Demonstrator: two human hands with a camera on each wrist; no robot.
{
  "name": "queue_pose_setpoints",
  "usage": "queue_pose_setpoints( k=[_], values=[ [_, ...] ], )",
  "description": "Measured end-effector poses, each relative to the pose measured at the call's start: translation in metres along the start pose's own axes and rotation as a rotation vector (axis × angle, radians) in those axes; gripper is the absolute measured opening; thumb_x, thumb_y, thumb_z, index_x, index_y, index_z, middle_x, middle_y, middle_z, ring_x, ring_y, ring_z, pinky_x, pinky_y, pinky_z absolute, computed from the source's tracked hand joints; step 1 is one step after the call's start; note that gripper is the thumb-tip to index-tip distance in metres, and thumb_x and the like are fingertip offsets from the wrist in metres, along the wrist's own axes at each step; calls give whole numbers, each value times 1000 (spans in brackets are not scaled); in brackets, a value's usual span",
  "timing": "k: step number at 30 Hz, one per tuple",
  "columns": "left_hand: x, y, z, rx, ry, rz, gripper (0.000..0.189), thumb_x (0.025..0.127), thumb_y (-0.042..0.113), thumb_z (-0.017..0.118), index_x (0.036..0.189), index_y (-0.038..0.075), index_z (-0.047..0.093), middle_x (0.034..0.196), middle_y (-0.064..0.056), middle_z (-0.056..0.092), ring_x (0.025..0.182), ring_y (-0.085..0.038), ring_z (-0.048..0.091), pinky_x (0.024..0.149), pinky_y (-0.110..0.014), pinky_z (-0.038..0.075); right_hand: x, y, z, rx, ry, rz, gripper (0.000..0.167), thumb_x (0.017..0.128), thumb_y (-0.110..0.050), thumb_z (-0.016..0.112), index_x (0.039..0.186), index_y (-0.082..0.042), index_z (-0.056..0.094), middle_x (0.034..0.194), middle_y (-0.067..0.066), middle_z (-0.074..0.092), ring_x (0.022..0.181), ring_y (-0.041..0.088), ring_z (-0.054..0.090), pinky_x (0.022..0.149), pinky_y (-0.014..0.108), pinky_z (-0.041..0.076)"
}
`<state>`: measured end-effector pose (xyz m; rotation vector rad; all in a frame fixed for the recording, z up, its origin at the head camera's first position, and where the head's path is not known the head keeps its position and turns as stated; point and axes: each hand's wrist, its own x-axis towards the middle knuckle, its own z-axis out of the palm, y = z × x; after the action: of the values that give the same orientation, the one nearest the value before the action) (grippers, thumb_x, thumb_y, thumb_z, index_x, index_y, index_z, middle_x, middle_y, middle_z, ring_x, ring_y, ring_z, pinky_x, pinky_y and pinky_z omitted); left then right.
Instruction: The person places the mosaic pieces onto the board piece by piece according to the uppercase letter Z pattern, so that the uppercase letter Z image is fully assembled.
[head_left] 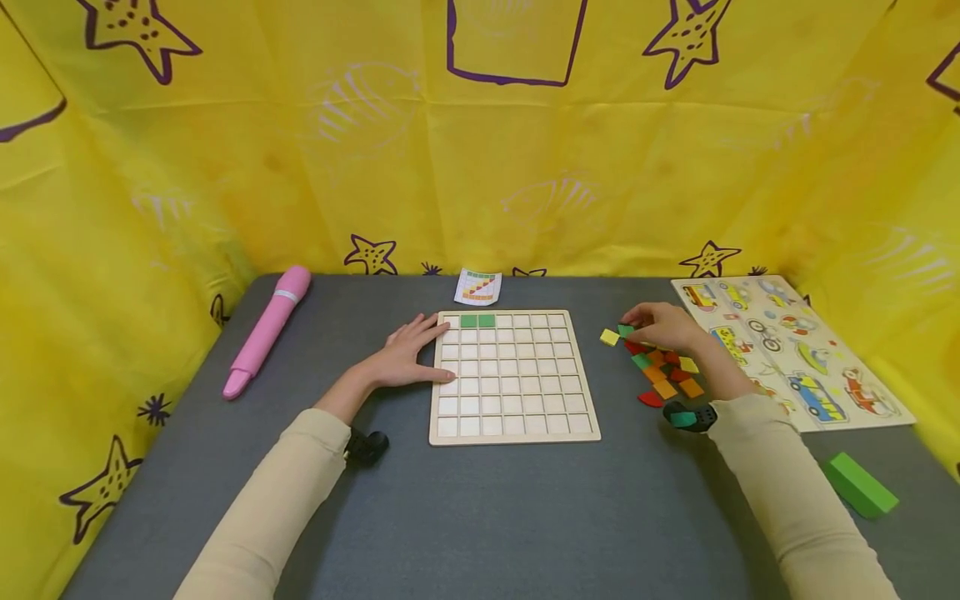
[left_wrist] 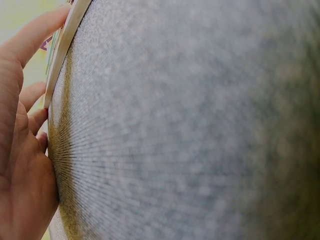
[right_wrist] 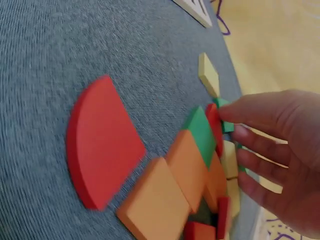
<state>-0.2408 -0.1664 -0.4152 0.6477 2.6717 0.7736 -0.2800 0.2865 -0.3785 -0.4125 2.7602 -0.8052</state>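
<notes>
A wooden grid board (head_left: 517, 440) lies on the table with two green square tiles (head_left: 477, 321) in its top row. My left hand (head_left: 405, 354) rests at the board's left edge, fingers spread, thumb and fingertips on the rim; the left wrist view shows the fingers against the board's side (left_wrist: 62, 47). To the right, my right hand (head_left: 663, 327) is over a pile of small coloured pieces, thumb and forefinger pinching a green tile (right_wrist: 227, 121) at the pile's far edge. Nearby are orange tiles (right_wrist: 157, 200), a red quarter-round piece (right_wrist: 102, 145) and a yellow tile (head_left: 610, 337).
A small pattern card (head_left: 477, 287) lies behind the board. On the left is a pink wand-shaped object (head_left: 270, 333). A picture puzzle board (head_left: 787, 358) and a green block (head_left: 860, 485) lie on the right. Yellow patterned cloth (head_left: 480, 167) surrounds the grey table.
</notes>
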Motion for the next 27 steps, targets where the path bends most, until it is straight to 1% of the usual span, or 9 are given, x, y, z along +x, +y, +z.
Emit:
queue_pose_setpoints(
  k=[4,6,8,11,14,17,22,24,27],
  values=[
    [1,0,0,-3,2,5,95,84,54,69,157,16,22,163,-9,6,149,-29,-5,115,-54,-1,4,-1,7,-37,98,-2,32,92,-22,68,112,3,64,99,17,63,87,31,55,72,37,45],
    [1,0,0,-2,2,4,95,84,55,69,157,16,22,163,-9,6,149,-29,-5,115,-54,-1,6,-1,9,-47,133,8,35,92,-25,68,113,3,63,99,17,62,86,31,54,71,37,44],
    [1,0,0,-1,1,4,95,84,55,69,157,16,22,163,-9,6,149,-29,-5,115,-55,0,7,0,10,-43,148,21,37,92,-26,69,114,3,61,101,18,62,87,31,54,73,38,44],
    [1,0,0,-1,1,-1,95,84,55,69,157,16,22,163,-9,6,149,-28,-5,115,-54,0,7,2,11,-37,147,19,37,91,-23,70,116,2,60,105,20,62,89,32,54,74,39,45],
    [0,1,0,-3,3,-6,95,84,54,69,157,16,22,163,-9,6,149,-28,-5,115,-54,0,8,3,11,-36,146,6,34,90,-18,70,116,1,60,106,20,62,89,31,54,74,39,45],
    [-1,2,0,-6,7,-3,95,84,54,69,157,16,22,163,-9,6,149,-28,-5,115,-54,0,9,2,13,-23,171,-2,33,90,-17,70,116,1,61,106,20,63,88,31,56,71,37,46],
    [-1,3,0,-1,1,-8,95,84,54,69,157,16,21,163,-8,6,149,-28,-5,115,-54,0,16,-12,21,51,225,-17,33,90,-20,71,115,0,62,107,20,65,94,31,59,75,37,46],
    [-1,4,0,0,0,-12,96,83,53,70,157,16,21,163,-8,5,149,-27,-5,115,-54,0,21,-23,27,97,226,-22,33,90,-21,71,114,-1,63,107,19,65,97,31,59,78,38,45],
    [-1,4,-1,-5,-2,-16,96,83,52,71,157,15,22,163,-8,5,149,-28,-5,115,-54,0,29,-42,37,143,209,-44,30,90,-22,72,112,-3,65,103,16,66,95,29,59,76,37,46]
  ],
)
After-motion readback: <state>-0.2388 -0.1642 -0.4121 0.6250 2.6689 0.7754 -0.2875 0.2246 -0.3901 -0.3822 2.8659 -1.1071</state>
